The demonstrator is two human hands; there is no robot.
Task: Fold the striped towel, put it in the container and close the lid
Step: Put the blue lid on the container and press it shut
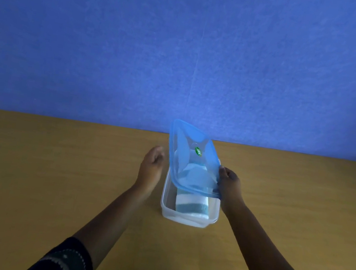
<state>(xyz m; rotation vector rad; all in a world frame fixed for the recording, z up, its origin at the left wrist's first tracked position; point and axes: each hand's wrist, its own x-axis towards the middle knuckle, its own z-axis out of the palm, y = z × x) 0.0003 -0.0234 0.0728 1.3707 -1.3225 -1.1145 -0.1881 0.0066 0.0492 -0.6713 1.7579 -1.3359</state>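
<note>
A clear rectangular plastic container (166,202) stands on the wooden table in the middle. Inside it lies the folded towel (192,205), white with teal stripes, partly hidden by the lid. The translucent blue lid (189,159) with a small green sticker hangs tilted above the container, its far end raised. My right hand (231,184) grips the lid's right edge. My left hand (151,165) hovers just left of the container and the lid, fingers loosely curled, holding nothing and touching neither.
The brown wooden table (51,173) stretches to both sides and toward me. A blue wall (184,55) rises behind the table's far edge, close behind the lid.
</note>
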